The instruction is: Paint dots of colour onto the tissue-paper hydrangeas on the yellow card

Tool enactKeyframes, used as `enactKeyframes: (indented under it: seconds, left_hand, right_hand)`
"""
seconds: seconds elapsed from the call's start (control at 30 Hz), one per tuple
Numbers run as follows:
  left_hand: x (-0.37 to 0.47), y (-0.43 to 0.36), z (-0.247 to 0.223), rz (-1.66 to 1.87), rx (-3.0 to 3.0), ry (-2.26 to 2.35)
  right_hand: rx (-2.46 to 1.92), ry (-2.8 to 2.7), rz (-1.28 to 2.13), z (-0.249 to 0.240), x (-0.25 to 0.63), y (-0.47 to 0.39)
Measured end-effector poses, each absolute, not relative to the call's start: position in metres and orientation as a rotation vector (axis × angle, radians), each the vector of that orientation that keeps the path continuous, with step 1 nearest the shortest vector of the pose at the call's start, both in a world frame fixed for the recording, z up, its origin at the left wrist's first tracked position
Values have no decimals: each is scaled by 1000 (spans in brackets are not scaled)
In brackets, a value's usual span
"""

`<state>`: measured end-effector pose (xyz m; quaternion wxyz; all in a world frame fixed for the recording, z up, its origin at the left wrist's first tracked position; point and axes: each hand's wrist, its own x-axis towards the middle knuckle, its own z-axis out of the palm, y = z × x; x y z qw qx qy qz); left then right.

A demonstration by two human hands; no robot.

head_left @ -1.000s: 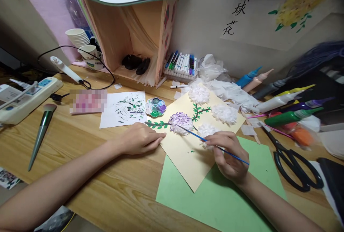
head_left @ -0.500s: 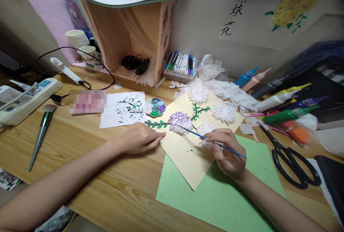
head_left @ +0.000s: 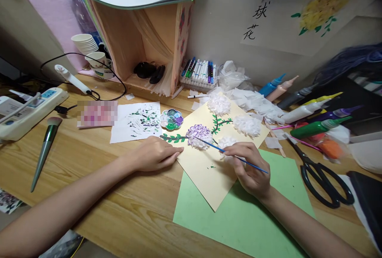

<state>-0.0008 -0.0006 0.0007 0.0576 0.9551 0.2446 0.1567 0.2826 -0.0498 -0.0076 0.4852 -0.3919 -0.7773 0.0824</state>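
A thin blue paintbrush (head_left: pixel 213 145) is pinched in my right hand (head_left: pixel 253 166), its tip at a ruffled paper flower (head_left: pixel 199 136). Purple colours this flower's upper part; lower down it is white. It sits on a cream card (head_left: pixel 209 178) with painted green leaves (head_left: pixel 174 138) and dark stems. My left hand (head_left: pixel 155 154), fingers folded together, presses on the card's left edge. White ruffled flowers (head_left: pixel 247 125) lie on the card to the right and at the top; another white flower (head_left: pixel 227 142) is partly behind my right hand. A flower-shaped paint palette (head_left: pixel 171 119) stands above the left leaves.
Under the card lies a green sheet (head_left: pixel 238 226). Black scissors (head_left: pixel 324 182) and several paint bottles (head_left: pixel 320 127) are on the right. A paint-smeared paper (head_left: pixel 134 122), a large makeup brush (head_left: pixel 44 154) and a power strip (head_left: pixel 36 108) are on the left. Markers (head_left: pixel 198 73) stand at the back.
The view has shifted very slightly. My right hand and the paintbrush have barely moved, with the tip still at the purple-and-white flower. My left hand stays in place.
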Motion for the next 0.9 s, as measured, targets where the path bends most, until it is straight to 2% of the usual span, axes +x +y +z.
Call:
enactKeyframes:
  seconds: [0.73,0.9]
  left_hand:
    - [-2,-1,0,418,2879,765]
    - [1,-2,1,576,2859,760]
  right_hand:
    - [-918,-1955,103,-6,282,-53]
    - [-984,-1891,91,4,282,-45]
